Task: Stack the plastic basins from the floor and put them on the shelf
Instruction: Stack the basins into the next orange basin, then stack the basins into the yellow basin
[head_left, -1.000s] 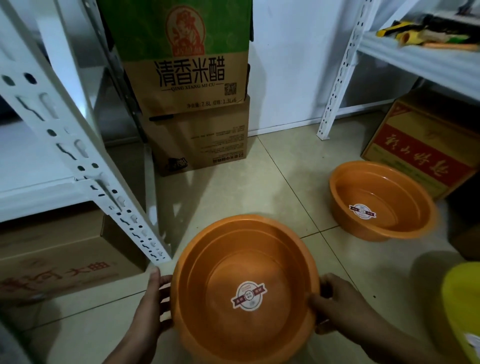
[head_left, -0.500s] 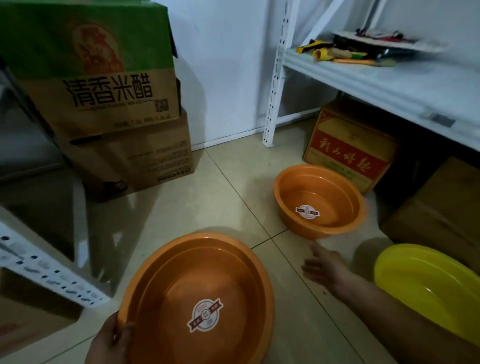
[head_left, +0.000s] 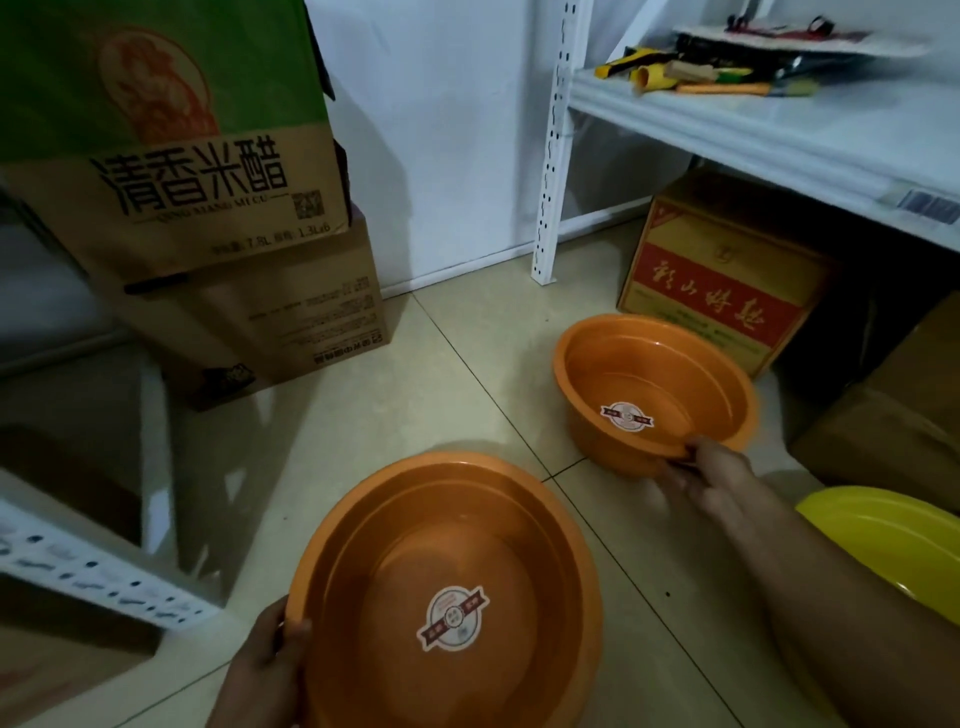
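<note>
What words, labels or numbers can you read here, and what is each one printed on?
"清香米醋", "QING XIANG MI CU", "7.8L", "1.3Lx6": green-topped carton.
Yellow script on a red band, too stylised to read surely: red and yellow box.
Round stickers in large orange basin and small orange basin: too small.
Lower brown carton print: blurred.

2 orange basins (head_left: 457, 571) (head_left: 654, 384) upright, yellow basin (head_left: 893, 540) at right.

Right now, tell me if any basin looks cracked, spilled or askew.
Nothing stands out. The large orange basin in the left hand and the small orange basin gripped at its near rim by the right hand look intact and empty. The yellow basin is partly out of view.
</note>
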